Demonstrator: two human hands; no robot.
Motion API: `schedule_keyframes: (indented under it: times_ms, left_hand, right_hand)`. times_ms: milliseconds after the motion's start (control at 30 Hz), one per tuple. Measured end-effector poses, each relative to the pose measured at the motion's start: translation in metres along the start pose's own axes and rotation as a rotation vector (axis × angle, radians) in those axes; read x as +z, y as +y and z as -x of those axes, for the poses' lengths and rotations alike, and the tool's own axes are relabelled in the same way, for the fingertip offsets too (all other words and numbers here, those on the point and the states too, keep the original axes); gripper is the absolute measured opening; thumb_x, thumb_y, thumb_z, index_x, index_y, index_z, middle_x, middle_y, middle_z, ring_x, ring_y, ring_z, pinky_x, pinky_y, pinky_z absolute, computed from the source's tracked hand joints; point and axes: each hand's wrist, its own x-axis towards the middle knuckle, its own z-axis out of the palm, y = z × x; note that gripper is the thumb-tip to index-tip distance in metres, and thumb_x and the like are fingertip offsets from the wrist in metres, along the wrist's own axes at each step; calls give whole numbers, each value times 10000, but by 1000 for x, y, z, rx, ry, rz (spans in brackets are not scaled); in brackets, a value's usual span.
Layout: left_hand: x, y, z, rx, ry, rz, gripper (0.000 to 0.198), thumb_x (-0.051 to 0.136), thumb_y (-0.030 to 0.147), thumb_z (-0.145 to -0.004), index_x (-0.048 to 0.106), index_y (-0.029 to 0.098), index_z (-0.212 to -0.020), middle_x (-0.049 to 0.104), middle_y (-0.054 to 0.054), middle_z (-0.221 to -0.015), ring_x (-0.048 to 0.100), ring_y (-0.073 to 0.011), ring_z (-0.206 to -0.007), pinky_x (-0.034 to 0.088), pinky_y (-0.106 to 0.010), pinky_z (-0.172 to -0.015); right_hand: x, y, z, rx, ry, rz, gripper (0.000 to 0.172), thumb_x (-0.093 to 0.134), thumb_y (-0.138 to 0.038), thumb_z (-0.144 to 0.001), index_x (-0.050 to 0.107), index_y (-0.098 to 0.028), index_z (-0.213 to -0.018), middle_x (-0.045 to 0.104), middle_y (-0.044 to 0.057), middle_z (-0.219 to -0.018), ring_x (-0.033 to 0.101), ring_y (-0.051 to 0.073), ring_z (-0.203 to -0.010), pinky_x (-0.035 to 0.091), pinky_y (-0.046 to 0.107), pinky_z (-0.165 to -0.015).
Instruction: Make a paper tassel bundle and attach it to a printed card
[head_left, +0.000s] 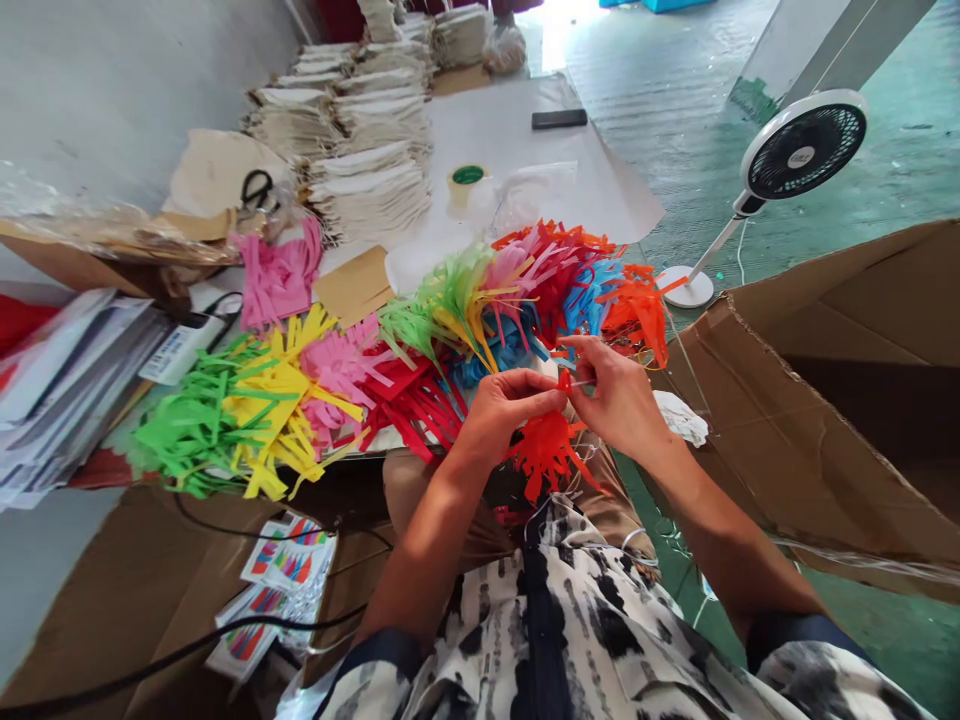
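Note:
Over my lap, my left hand (pixel 506 405) pinches the twisted top of an orange-red paper tassel (pixel 551 455), whose cut fringe hangs below the fingers. Close against it, my right hand (pixel 615 395) is closed on a thin white strand (pixel 581 382) that reaches to the tassel's top; whether it is string or a stiff piece I cannot tell. Just beyond both hands lies a heap of fringed tissue tassels along the table edge: green (pixel 195 420), yellow (pixel 281 390), pink (pixel 341 375), red (pixel 412 400), blue (pixel 502 350) and orange (pixel 637 310).
Stacks of off-white bundles (pixel 375 170) fill the back left of the table. A tape roll (pixel 467 185), a phone (pixel 559 119) and scissors (pixel 257 190) lie there too. Right of me stand a cardboard box (pixel 810 430) and a fan (pixel 802 150). Cables (pixel 285 622) cross at lower left.

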Motion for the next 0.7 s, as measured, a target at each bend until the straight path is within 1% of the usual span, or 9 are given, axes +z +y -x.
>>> schedule_keyframes:
  times_ms: [100,167,200,267,333,400,433,567,700]
  left_hand:
    - [-2,5,0,18,34,0,280,958,386,-730,810,175,-839,793,-27,-801,713,-122,-711,541,-232,-706]
    - [-1,8,1,52,65,-24,287,949,400,-739,804,172,-835,791,-27,-791,709,-118,-695,537,-228,-690]
    - [1,9,1,71,81,-40,292,946,405,-741,800,172,-837,790,-27,-788,711,-119,-693,539,-228,-689]
    - [3,9,1,111,113,-68,302,937,414,-746,786,174,-851,790,-25,-791,727,-131,-713,558,-242,-710]
    - [6,8,0,160,150,-88,306,919,421,-764,764,179,-867,789,-21,-799,746,-147,-740,575,-259,-736]
    - [7,5,0,202,172,-113,288,896,411,-791,748,184,-888,789,-15,-815,759,-152,-761,579,-260,-745]
    - [8,4,0,217,174,-130,273,887,398,-801,743,186,-895,790,-13,-823,763,-151,-766,577,-255,-740]
    - [10,4,2,223,147,-149,257,879,379,-808,734,198,-918,796,-7,-830,790,-172,-799,593,-256,-735]
    - [11,6,4,212,125,-96,288,899,397,-800,735,215,-953,801,-4,-849,802,-187,-814,612,-277,-755]
  right_hand:
    - [-9,2,-1,57,-137,-273,279,696,-237,-888,728,-201,-1163,678,2,-833,613,157,-722,476,299,-677]
    - [-11,5,0,104,-171,-404,152,728,-335,-927,756,-211,-1011,694,4,-829,603,149,-713,468,296,-660]
    - [-11,6,1,121,-148,-438,151,738,-364,-937,758,-214,-935,685,-1,-800,585,142,-692,450,292,-640]
    - [-10,5,6,140,-22,-467,179,763,-365,-940,749,-218,-839,653,-14,-751,544,129,-661,408,287,-607]
    - [-8,1,12,125,143,-485,132,788,-321,-936,762,-231,-843,657,-17,-764,552,131,-686,410,289,-620]
    - [-6,-7,17,65,250,-494,47,789,-272,-946,790,-257,-902,700,-12,-823,603,141,-748,455,296,-667]
    - [-5,-11,19,23,276,-484,31,786,-250,-950,801,-271,-934,719,-11,-846,625,143,-767,476,298,-684]
    - [1,-20,22,-128,315,-357,136,760,-193,-962,814,-297,-1031,768,-5,-914,683,135,-772,529,287,-683]
    - [7,-16,22,-154,337,-221,134,709,-222,-997,806,-293,-1058,796,22,-942,722,159,-797,565,307,-684]
